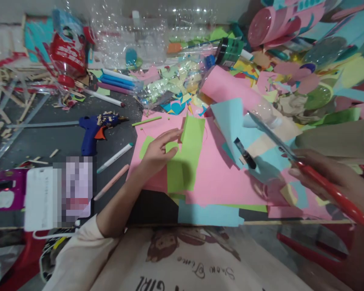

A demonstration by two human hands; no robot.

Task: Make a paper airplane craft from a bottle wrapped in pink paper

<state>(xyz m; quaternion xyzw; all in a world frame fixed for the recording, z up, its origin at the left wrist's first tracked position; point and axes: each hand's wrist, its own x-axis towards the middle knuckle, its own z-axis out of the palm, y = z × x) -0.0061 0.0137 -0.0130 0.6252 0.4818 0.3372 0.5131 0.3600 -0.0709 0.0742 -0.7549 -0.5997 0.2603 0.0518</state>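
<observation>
Left hand (154, 154) open at green paper (194, 155), probably light, floppy, best edge-held; right hand (341, 174) grips scissors (323, 184).

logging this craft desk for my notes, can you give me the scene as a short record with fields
left hand: at the green paper strips, fingers apart
right hand: gripping red-handled scissors
under the strips: pink paper sheet
hot glue gun: blue, orange trigger, left of the pink sheet
surface: dark tabletop, cluttered with paper scraps
</observation>
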